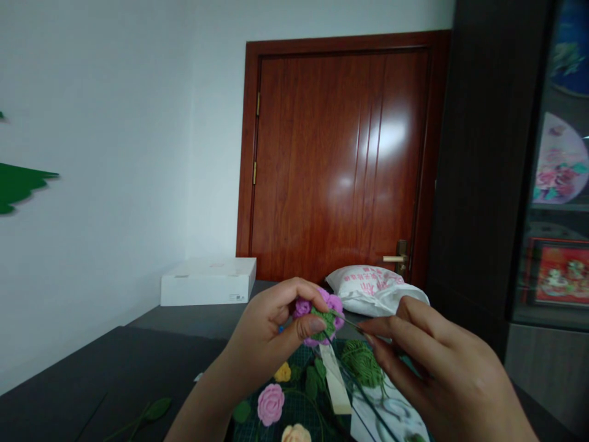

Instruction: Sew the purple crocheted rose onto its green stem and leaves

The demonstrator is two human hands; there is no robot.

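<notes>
A purple crocheted flower is pinched between the thumb and fingers of my left hand, its green crocheted back turned towards me. My right hand grips a thin needle-like tool between thumb and fingertips. The tool's far end meets the green back; whether it has a hook or an eye is too small to tell. Dark green strands hang from the flower down towards the table. Below the hands lies a ball of green yarn, beside a pale flat strip.
A pink crocheted rose, a yellow flower and a peach one lie on a green cutting mat. A leafy stem is at left on the dark table. Behind stand a white box and a white plastic bag.
</notes>
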